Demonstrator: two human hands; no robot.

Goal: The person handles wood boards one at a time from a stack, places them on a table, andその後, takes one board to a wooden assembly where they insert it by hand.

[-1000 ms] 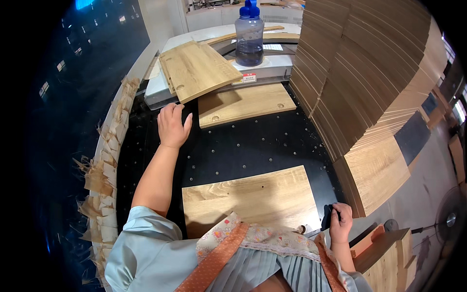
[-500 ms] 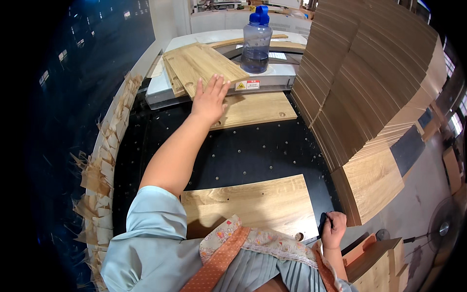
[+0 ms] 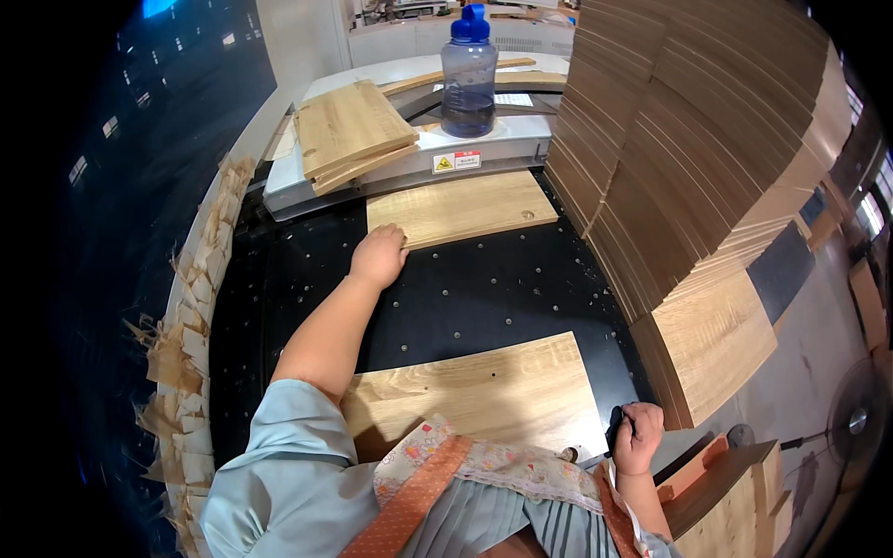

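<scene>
my left hand [image 3: 379, 256] grips the far wooden board [image 3: 460, 206]'s near edge; my right hand [image 3: 637, 437] is closed around a small dark thing [image 3: 615, 431], mostly hidden.

The left hand [image 3: 379, 256] has drawn back from the stacked boards [image 3: 351, 133] to the near edge of the far wooden panel [image 3: 460, 207].

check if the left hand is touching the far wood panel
Touching. The head view shows the left hand with its fingers resting on the near edge of the far wood panel, no gap between them.
</scene>
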